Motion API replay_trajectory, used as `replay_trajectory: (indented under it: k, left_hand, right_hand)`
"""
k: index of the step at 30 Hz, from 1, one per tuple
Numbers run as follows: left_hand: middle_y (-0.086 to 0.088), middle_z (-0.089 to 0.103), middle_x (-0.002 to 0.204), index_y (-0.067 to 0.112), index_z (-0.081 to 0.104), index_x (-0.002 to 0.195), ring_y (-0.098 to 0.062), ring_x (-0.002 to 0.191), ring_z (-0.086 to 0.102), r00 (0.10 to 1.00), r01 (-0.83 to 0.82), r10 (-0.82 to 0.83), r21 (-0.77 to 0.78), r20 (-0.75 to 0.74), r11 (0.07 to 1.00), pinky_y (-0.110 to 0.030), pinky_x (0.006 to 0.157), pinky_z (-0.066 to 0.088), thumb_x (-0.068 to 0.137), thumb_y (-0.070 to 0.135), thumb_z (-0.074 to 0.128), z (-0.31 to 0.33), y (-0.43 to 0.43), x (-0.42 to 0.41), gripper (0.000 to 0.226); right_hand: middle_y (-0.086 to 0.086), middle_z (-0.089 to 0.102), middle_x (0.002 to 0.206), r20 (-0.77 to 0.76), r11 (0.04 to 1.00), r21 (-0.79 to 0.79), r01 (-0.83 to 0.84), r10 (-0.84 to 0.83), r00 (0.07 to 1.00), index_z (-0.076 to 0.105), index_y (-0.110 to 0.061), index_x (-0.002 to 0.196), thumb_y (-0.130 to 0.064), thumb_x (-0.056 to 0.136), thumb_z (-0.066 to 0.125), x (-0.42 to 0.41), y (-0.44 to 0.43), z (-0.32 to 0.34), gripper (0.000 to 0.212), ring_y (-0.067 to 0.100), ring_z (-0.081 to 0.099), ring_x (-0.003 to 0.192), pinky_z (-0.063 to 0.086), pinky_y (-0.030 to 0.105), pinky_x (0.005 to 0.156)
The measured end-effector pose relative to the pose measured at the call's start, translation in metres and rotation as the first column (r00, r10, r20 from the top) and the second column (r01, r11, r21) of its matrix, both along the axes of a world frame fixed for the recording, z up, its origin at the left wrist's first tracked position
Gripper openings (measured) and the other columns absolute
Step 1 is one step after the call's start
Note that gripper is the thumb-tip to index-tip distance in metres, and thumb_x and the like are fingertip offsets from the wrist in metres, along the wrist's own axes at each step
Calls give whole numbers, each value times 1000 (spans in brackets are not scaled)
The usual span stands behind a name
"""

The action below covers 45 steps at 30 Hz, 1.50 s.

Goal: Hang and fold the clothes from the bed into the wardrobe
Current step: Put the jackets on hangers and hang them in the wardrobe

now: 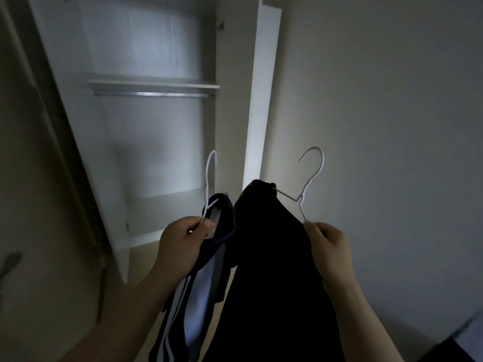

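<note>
Both garments are on hangers, left hand (180, 246) pinching the striped top's hanger (210, 184), right hand (330, 246) pinching the black garment's hanger (311, 178), both in front of the open wardrobe (156, 86) whose rail (154, 94) is bare, so hanging remains.

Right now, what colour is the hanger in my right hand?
The hanger is white; the head view shows it.

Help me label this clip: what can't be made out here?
Head view:
- Black garment: type unclear, too dark; bottom edge cuts it.
- Right hanger: one shoulder buried in the black garment.
- Navy striped garment: left hand covers part; bottom edge cuts it.
- Wardrobe: top cropped.
</note>
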State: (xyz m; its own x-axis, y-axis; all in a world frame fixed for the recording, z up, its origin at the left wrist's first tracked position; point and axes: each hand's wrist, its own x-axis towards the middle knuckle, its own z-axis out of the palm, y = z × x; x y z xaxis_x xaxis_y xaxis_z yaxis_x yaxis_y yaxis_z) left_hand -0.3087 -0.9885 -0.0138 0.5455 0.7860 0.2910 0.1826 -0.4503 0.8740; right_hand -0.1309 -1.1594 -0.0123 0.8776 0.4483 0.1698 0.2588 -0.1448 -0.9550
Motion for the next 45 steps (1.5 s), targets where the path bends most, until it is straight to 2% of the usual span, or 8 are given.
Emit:
replay_trajectory:
  k: [2,4,15,25,28,34,40,45]
  left_hand:
    - [7,67,74,13,74,82,0,72,61,998,-62,62,-9,-7,998,-6,60,37,94,24,56,0,32,8,23]
    - [16,65,76,23,72,81,9,70,58,993,-114,114,-1,-16,993,-3,60,37,94,19,55,5,61,14,22]
    - [14,62,73,21,72,82,1,70,57,951,-309,309,-19,-15,951,-15,65,41,94,21,53,6,215,54,22]
    - [12,64,73,22,73,81,2,69,57,944,-329,329,-44,5,943,-4,58,37,93,21,56,5,383,95,21]
    - [4,66,74,21,73,79,-4,69,58,946,-323,322,-36,-20,946,-7,58,38,93,21,55,3,426,115,22]
    - [15,63,74,24,72,80,4,71,56,935,-355,355,-45,-2,934,-5,59,36,93,18,56,4,513,160,22]
    - [20,62,76,25,73,82,8,71,55,893,-450,449,-9,-33,893,-4,58,35,94,19,55,0,595,200,22]
    - [18,64,79,27,72,81,5,77,57,866,-500,501,-29,13,865,-10,65,37,93,21,57,7,661,222,20]
  right_hand:
    - [5,31,58,-26,998,1,-66,66,997,49,-7,63,-20,95,52,14,39,2,35,18,30,57,23,35,56]
    - [5,30,59,-37,993,3,-116,116,993,44,-11,63,-20,96,50,27,77,6,34,18,29,58,23,35,57]
    - [-10,29,44,-44,961,-39,-275,273,961,35,-16,56,-16,93,47,86,270,9,39,7,27,40,23,22,46]
    - [7,37,60,8,964,-89,-250,251,968,48,4,68,-15,95,47,133,437,12,34,17,35,55,27,28,55]
    - [7,38,59,6,966,-105,-236,238,971,49,-7,65,-16,95,47,157,481,12,31,16,36,55,28,28,55]
    - [8,35,59,-11,964,-54,-260,260,966,42,-11,63,-12,93,47,202,572,11,31,17,34,55,24,29,56]
    - [-6,25,45,-17,935,9,-356,356,934,31,-18,55,-7,90,48,254,679,11,40,8,23,43,19,23,43]
    - [2,31,54,-56,910,39,-413,415,908,39,-19,58,-14,88,48,278,767,15,31,16,30,52,25,31,52]
